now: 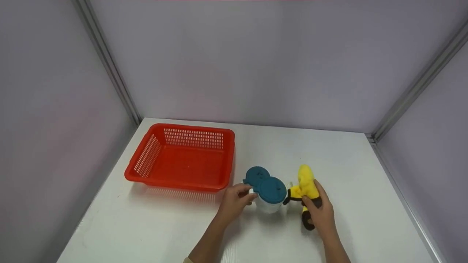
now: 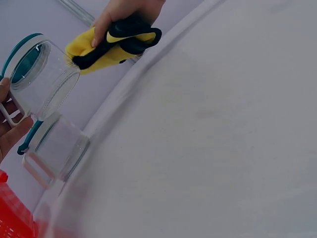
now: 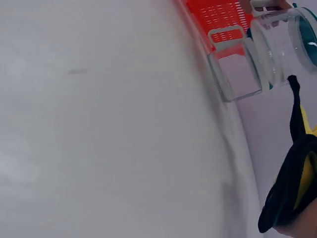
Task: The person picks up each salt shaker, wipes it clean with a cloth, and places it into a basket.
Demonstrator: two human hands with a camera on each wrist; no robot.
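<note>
My left hand (image 1: 234, 201) grips the white handle of a clear jar (image 1: 268, 207) with a teal lid. That jar is lifted off the table in the left wrist view. A second clear jar (image 2: 58, 148), also teal-lidded with a handle, stands on the table just behind it and is partly hidden in the head view. To the right, my right hand (image 1: 321, 210) holds a soft yellow-and-black fabric thing (image 1: 306, 182) between thumb and fingers. A black-tipped strip of it points left, close to the held jar.
A red plastic basket (image 1: 188, 185) with slotted sides sits left of the jars, nothing showing inside. The white table (image 1: 164, 226) is enclosed by pale panels (image 1: 234, 65) at the back and both sides.
</note>
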